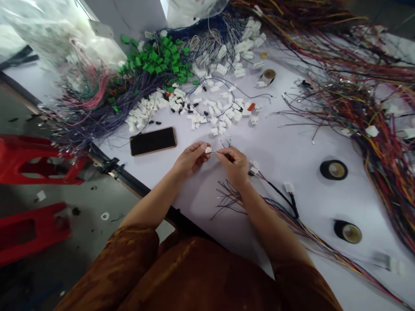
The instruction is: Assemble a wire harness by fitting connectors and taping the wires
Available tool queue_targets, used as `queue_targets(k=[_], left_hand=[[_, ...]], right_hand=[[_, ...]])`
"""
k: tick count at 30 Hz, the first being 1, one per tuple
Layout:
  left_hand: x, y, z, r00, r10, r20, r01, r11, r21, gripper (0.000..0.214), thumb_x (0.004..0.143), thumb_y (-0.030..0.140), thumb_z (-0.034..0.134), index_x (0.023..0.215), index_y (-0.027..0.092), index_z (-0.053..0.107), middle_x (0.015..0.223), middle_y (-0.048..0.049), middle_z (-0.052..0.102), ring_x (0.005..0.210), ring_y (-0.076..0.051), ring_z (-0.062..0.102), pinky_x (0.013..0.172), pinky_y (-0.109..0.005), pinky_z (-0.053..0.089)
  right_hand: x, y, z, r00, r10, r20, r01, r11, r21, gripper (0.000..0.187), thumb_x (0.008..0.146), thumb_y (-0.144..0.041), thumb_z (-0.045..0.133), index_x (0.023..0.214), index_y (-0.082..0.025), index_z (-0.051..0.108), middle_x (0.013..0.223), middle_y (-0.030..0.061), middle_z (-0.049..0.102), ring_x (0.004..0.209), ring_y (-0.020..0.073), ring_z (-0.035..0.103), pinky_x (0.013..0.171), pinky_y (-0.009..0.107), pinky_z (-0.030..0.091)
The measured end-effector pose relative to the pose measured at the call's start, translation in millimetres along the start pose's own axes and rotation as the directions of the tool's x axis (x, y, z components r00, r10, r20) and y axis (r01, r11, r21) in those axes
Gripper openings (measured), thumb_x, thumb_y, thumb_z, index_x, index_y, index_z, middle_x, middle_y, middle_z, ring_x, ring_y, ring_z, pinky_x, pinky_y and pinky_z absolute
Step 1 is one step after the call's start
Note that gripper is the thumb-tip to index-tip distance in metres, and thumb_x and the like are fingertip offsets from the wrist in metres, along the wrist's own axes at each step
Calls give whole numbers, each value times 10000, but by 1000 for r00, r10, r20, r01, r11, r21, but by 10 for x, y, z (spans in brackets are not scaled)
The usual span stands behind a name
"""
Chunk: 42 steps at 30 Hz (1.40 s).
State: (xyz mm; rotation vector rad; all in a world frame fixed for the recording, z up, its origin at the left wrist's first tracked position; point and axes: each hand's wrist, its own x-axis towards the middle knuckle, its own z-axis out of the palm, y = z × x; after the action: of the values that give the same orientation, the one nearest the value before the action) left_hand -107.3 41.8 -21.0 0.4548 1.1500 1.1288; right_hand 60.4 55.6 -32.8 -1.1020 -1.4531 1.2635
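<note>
My left hand (193, 158) pinches a small white plastic connector (208, 150) between thumb and fingers. Close on its right, my right hand (234, 162) is closed on a thin wire (215, 152) whose end points at the connector; whether it sits inside I cannot tell. Several other wire ends (229, 141) stick up behind my right fingers. A wire harness (311, 233) runs under my right forearm, with loose stripped ends (227, 196) fanned out below the hand and a white connector (288, 187) on one branch.
A phone (153, 141) lies left of my hands. Loose white connectors (223, 112) are heaped ahead, with green connectors (162, 58) on purple wires behind. Black tape rolls (333, 169) and thick wire bundles (366, 112) lie to the right. Red stools (32, 160) stand beyond the table edge (136, 185).
</note>
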Motion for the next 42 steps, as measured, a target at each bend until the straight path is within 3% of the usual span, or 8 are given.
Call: queue_targets(k=[8,23,36,42], left_hand=[[5,-54,-8,994,97,58,-101,992,73,196,797,336,782,827,173,678,703,15,640,611,-60,591,583,-168,473],[64,-118,-36,987,141,75,-141,990,-16,333,643,383,901,758,148,695,700,9,667,569,-49,577,517,-150,456],[88,-137,-68,988,127,83,-127,992,-9,260,726,352,844,780,153,686,671,12,650,550,-49,569,506,-154,447],[28,-175,-10,958,282,51,-287,941,181,181,762,293,808,757,166,678,609,20,647,539,-60,566,544,-172,465]], right_hand=[[23,-86,-11,995,-8,101,14,998,-56,221,853,-278,596,643,-212,574,657,-7,490,640,134,427,639,301,355],[36,-4,0,997,-17,80,18,1000,-12,215,826,-271,629,634,-182,592,620,-38,456,604,91,389,586,261,326],[38,33,-5,994,2,106,-2,1000,1,210,834,-272,631,648,-183,591,623,-40,450,600,92,381,597,266,335],[-20,72,56,987,-153,50,158,980,-121,196,883,-244,605,695,-190,614,660,-28,485,618,102,428,613,268,347]])
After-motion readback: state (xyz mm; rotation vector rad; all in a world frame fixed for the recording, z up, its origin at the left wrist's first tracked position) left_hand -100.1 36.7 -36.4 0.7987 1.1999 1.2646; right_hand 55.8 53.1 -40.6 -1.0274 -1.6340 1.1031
